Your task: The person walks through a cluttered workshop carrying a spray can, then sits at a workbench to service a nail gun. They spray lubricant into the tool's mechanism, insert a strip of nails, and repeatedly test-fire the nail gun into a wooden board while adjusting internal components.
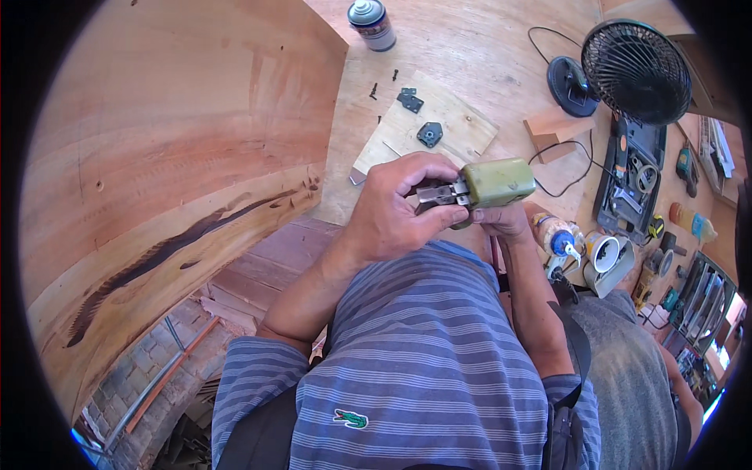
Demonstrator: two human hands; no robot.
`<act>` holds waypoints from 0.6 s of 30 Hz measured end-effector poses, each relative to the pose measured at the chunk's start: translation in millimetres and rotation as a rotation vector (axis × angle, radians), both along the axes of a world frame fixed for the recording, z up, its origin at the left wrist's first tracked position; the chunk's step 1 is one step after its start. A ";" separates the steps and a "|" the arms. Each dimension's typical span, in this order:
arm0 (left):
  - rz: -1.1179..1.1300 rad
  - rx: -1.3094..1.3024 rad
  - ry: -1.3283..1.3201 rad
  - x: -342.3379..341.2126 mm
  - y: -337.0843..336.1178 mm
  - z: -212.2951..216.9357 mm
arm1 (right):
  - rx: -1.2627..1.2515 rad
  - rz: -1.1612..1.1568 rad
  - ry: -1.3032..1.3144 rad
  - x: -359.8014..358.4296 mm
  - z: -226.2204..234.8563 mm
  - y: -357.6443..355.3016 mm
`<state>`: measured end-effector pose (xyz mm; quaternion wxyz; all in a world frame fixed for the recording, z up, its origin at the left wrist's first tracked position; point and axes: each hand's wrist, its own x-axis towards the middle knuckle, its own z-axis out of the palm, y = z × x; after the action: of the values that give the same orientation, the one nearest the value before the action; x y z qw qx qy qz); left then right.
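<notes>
I hold a rounded, olive-green, box-shaped thing with a dark metal mechanism (pixel 501 182) in front of my chest; its exact kind does not show. My left hand (pixel 395 210) grips the metal end, index finger above and thumb below. Underneath the green body, my right hand (pixel 504 219) supports it, with most of its fingers hidden. Just beyond my hands, a thin plywood piece (pixel 470 117) lies on the bench. On it rest a small black metal plate with a round centre (pixel 429 135) and some flat black plates (pixel 410 100).
A large upright wood panel (pixel 180 117) stands at left. Several dark screws (pixel 374 92) lie near a spray can (pixel 372 25). At right are a black fan (pixel 636 72), a toolbox (pixel 629 176), a glue bottle (pixel 562 241) and a white cup (pixel 603 252). Another person in grey (pixel 627 368) is close on my right.
</notes>
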<state>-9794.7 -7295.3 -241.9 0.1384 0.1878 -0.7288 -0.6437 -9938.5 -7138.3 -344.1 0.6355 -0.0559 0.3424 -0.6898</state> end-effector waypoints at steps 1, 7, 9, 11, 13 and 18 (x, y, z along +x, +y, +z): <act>0.028 0.000 0.007 -0.1 1.0 -0.2 | 0.030 0.021 0.002 -0.4 -1.0 1.6; 0.104 0.140 0.018 0.8 4.5 -2.7 | 0.096 0.073 0.182 -1.7 8.5 1.9; 0.077 0.129 -0.004 2.3 1.1 -2.5 | 0.081 0.113 0.259 -5.0 20.4 -2.5; 0.049 0.190 -0.110 0.9 -0.5 5.8 | 0.052 0.165 0.366 -11.1 26.1 -4.5; 0.025 0.244 -0.193 1.6 -1.0 9.3 | 0.043 0.201 0.429 -13.5 26.6 -4.4; -0.060 0.265 -0.387 3.9 -7.2 7.1 | 0.056 0.253 0.467 -11.8 26.3 -3.4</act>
<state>-9790.8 -7302.5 -234.9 -0.0491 0.3024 -0.6560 -0.6897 -9950.3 -7141.7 -317.8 0.6218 -0.2383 0.4890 -0.5635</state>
